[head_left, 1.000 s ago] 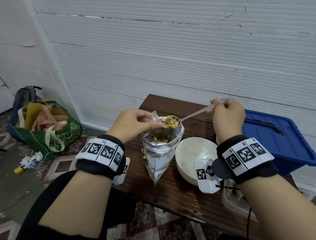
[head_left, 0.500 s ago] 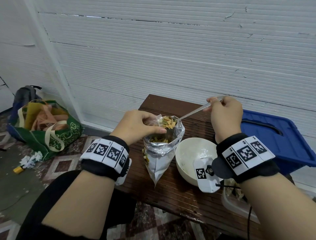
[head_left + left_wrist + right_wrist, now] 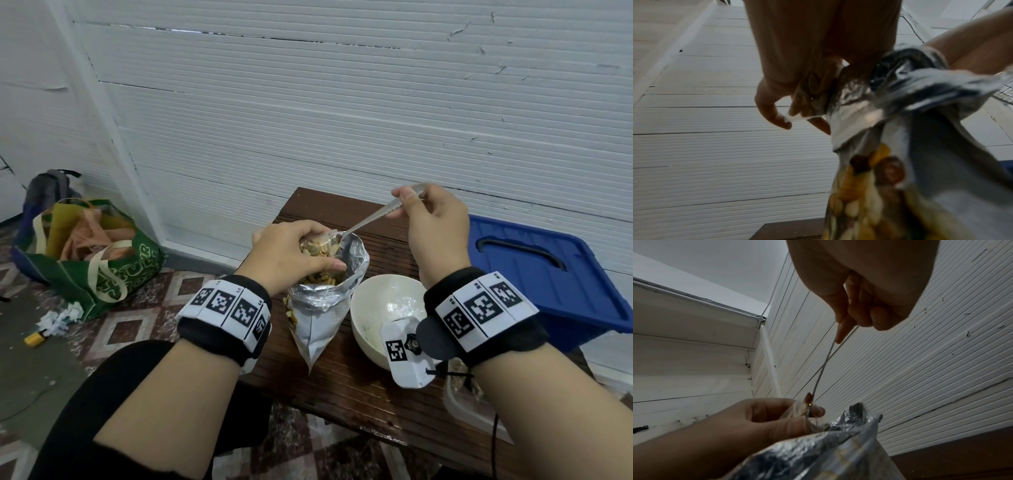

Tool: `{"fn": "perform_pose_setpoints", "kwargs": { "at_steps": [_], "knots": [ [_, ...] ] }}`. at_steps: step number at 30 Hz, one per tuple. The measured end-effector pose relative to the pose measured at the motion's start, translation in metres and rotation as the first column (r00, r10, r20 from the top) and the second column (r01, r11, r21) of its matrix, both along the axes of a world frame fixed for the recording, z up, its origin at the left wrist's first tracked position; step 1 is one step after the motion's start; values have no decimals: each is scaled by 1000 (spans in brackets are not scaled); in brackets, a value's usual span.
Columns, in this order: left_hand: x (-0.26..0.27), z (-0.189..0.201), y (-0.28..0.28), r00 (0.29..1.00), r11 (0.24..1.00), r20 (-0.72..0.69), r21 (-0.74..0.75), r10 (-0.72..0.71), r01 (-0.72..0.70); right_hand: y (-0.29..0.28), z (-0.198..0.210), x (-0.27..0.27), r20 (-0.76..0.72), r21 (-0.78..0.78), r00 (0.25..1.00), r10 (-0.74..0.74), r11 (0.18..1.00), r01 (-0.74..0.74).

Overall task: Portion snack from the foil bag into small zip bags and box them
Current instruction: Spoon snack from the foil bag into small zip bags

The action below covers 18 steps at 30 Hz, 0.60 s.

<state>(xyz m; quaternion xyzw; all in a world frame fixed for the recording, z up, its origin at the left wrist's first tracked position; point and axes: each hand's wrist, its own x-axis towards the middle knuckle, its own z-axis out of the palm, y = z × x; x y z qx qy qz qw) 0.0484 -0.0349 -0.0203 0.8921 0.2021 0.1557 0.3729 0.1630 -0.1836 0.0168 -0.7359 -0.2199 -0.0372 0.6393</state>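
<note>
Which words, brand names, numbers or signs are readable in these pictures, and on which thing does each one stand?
Green shopping bag: pale lettering, not legible.
Left wristband: black-and-white square code patterns; tiny characters above them, too small to read.
Right wristband: the same kind of patterns; tiny characters, unreadable.
White tag under the right wrist: one code pattern, no words.
Foil bag: no readable print.
</note>
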Motion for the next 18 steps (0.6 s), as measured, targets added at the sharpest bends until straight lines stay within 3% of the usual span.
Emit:
{"fn": "perform_pose_setpoints", "kwargs": {
  "at_steps": [8, 14, 18],
  "knots": [
    [0, 3, 1, 989, 976, 112, -203, 99, -75, -8, 9, -6, 206, 197, 978, -17, 980, -24],
    [-2, 4, 7, 983, 952, 141, -297, 121, -74, -14, 8, 6, 106, 266, 975, -194, 951, 160],
    [-5, 6, 9, 968, 936, 207, -347, 143, -65, -16, -3, 11, 45, 139, 973, -225, 966, 217]
  ]
}}
